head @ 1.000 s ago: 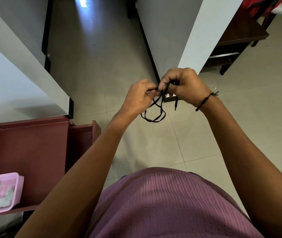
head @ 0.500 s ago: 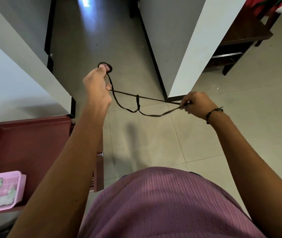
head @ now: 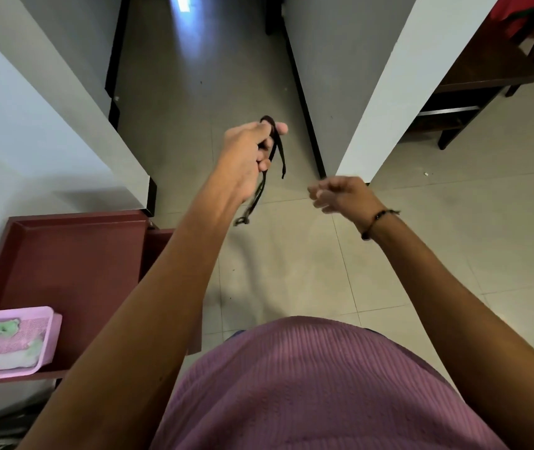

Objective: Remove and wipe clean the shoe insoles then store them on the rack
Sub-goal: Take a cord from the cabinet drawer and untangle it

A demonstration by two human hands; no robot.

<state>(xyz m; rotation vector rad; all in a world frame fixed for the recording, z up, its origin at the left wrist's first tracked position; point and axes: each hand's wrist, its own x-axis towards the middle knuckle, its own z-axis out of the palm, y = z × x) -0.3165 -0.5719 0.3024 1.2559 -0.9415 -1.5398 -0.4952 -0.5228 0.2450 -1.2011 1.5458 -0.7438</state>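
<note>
Two hands are in front of you, both raised over the tiled floor (head: 291,254). Your left hand (head: 246,157) holds a black shoelace (head: 279,151): the lace loops over the top of the hand by the thumb and forefinger, and the fingers curl round it. One end hangs down free just right of the fingers, and the other part runs behind the palm, so you see only a blurred, knotted bit of it coming out below the wrist. How the lace goes inside the hand is hidden. Your right hand (head: 340,194) is lower and to the right, well apart from the lace; its fingers are loosely curled and hold nothing, but the fingertips are blurred and hard to make out. On the right wrist sits a dark bead bracelet (head: 376,220). Below and left of your left arm stands a dark red shelf (head: 74,254), partly covered by the forearm. On its near corner lies a pink plastic basket (head: 44,342), cut off by the left edge of the view; inside it are some green and white things that I cannot identify. Beyond and to the right of your right hand a dark wooden bench (head: 473,79) shows only in part, behind the white wall corner (head: 389,102). No insole and no shoe can be seen. Your purple ribbed shirt (head: 308,384) fills the bottom.
</note>
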